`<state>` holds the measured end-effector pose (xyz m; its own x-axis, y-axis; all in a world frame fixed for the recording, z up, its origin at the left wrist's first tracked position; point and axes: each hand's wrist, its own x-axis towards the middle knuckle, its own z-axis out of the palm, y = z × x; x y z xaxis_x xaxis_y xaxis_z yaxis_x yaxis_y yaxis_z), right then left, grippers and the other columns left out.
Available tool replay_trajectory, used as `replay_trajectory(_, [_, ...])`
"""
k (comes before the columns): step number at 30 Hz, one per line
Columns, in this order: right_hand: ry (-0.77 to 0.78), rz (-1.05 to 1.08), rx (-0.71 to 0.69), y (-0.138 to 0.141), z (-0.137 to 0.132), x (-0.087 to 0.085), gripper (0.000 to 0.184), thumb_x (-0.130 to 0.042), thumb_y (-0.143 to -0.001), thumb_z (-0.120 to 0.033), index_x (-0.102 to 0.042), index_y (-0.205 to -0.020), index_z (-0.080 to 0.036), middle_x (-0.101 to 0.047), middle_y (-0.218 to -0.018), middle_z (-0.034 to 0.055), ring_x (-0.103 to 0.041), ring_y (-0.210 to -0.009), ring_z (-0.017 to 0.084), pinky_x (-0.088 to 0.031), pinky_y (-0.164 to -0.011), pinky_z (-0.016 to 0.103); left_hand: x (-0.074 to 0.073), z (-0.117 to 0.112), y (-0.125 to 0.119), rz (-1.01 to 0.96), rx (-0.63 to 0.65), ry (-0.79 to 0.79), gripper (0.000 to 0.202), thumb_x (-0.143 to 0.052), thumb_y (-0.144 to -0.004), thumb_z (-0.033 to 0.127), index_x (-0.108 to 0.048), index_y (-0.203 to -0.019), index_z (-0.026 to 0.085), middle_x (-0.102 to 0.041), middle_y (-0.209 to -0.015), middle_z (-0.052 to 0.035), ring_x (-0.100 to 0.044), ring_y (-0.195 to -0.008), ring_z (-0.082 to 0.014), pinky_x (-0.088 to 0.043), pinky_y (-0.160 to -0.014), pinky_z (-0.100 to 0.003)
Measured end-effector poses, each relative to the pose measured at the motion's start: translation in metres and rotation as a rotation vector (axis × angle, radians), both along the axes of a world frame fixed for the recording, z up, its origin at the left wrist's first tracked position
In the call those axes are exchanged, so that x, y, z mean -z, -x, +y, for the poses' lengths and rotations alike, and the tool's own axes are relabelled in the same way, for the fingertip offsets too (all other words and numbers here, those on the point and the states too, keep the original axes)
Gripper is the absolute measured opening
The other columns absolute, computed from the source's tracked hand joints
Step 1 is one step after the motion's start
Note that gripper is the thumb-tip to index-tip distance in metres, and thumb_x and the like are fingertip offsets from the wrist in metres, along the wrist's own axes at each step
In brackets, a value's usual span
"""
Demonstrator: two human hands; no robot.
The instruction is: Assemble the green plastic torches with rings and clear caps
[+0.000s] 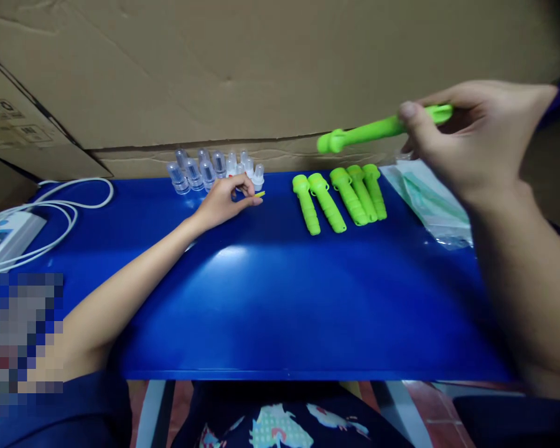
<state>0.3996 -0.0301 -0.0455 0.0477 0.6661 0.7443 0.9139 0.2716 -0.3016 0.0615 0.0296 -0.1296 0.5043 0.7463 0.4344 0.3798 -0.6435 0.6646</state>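
Note:
Raised above the right part of the table, my right hand (pixel 476 124) grips a lime-green tube (pixel 373 132) by one end; its capped end points left. My left hand (pixel 228 199) rests over the table, thumb and index finger pinched on a small flat yellow piece (pixel 260 194). Just behind that hand stand several small white-based clear bottles (pixel 258 177), with several larger clear bottles (pixel 193 174) to their left. Several more lime-green tubes (pixel 326 202) with ringed caps lie side by side between my two hands. The far ends of my left fingers are partly hidden.
A clear plastic bag (pixel 432 202) with something green in it lies at the table's right. White cable loops (pixel 74 186) and a white box (pixel 14 233) occupy the left end. Cardboard (pixel 224 81) walls off the back of the blue table (pixel 280 298).

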Motion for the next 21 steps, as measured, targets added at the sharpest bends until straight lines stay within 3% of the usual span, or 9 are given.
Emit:
replay_trajectory(2, [0.087, -0.274, 0.230, -0.012, -0.003, -0.009, 0.055, -0.058, -0.098, -0.061, -0.078, -0.100, -0.009, -0.076, -0.092, 0.0181, -0.073, -0.095, 0.028, -0.051, -0.085, 0.044, 0.003, -0.001, 0.000, 0.078, 0.013, -0.049, 0.016, -0.076, -0.082, 0.026, -0.062, -0.084, 0.017, -0.071, -0.085, -0.0008, -0.064, -0.081, -0.0131, -0.048, -0.078, -0.026])
replay_trajectory(4, [0.227, -0.432, 0.366, -0.020, -0.005, -0.013, 0.050, -0.056, -0.102, -0.053, -0.077, -0.110, -0.008, -0.076, -0.101, 0.0203, -0.071, -0.106, 0.031, -0.049, -0.089, 0.044, 0.006, 0.000, 0.002, 0.141, 0.036, -0.081, 0.014, -0.074, -0.083, 0.025, -0.063, -0.088, 0.018, -0.073, -0.090, -0.0019, -0.067, -0.086, -0.0146, -0.050, -0.081, -0.027])
replay_trajectory(8, [0.510, -0.414, 0.555, -0.021, -0.007, -0.010, 0.047, -0.062, -0.100, -0.047, -0.075, -0.120, -0.006, -0.075, -0.103, 0.0250, -0.068, -0.114, 0.034, -0.045, -0.069, 0.037, 0.011, 0.003, 0.006, 0.261, 0.062, -0.143, 0.010, -0.071, -0.085, 0.027, -0.067, -0.088, 0.018, -0.076, -0.094, -0.0029, -0.070, -0.090, -0.0166, -0.049, -0.085, -0.030])
replay_trajectory(10, [0.577, -0.371, 0.569, -0.020, -0.007, -0.003, 0.046, -0.062, -0.100, -0.045, -0.075, -0.120, -0.005, -0.074, -0.104, 0.0277, -0.067, -0.116, 0.034, -0.042, -0.066, 0.037, 0.013, 0.003, 0.007, 0.287, 0.070, -0.141, 0.009, -0.068, -0.087, 0.027, -0.068, -0.087, 0.019, -0.077, -0.094, -0.0032, -0.071, -0.089, -0.0165, -0.049, -0.084, -0.029])
replay_trajectory(16, [0.644, -0.232, 0.505, -0.027, -0.005, 0.013, 0.037, -0.063, -0.099, -0.029, -0.074, -0.115, 0.003, -0.075, -0.097, 0.0283, -0.070, -0.111, 0.028, -0.047, -0.079, 0.035, 0.012, 0.001, 0.005, 0.275, 0.080, -0.119, 0.011, -0.063, -0.090, 0.026, -0.069, -0.085, 0.017, -0.078, -0.092, -0.0043, -0.071, -0.085, -0.0156, -0.049, -0.081, -0.028])
replay_trajectory(19, [0.725, -0.178, 0.478, -0.034, -0.001, 0.020, 0.037, -0.066, -0.097, -0.031, -0.073, -0.117, 0.000, -0.076, -0.089, 0.0248, -0.073, -0.087, 0.023, -0.048, -0.077, 0.037, 0.012, 0.001, 0.006, 0.268, 0.074, -0.107, 0.012, -0.063, -0.090, 0.026, -0.069, -0.085, 0.017, -0.078, -0.091, -0.0041, -0.071, -0.085, -0.0157, -0.049, -0.081, -0.028])
replay_trajectory(21, [0.885, -0.110, 0.441, -0.039, 0.004, 0.028, 0.048, -0.071, -0.093, -0.033, -0.068, -0.127, 0.000, -0.075, -0.084, 0.0235, -0.068, -0.062, 0.018, -0.049, -0.072, 0.038, 0.012, 0.001, 0.006, 0.261, 0.074, -0.091, 0.012, -0.064, -0.090, 0.027, -0.070, -0.085, 0.017, -0.077, -0.091, -0.0038, -0.071, -0.085, -0.0154, -0.049, -0.081, -0.027])
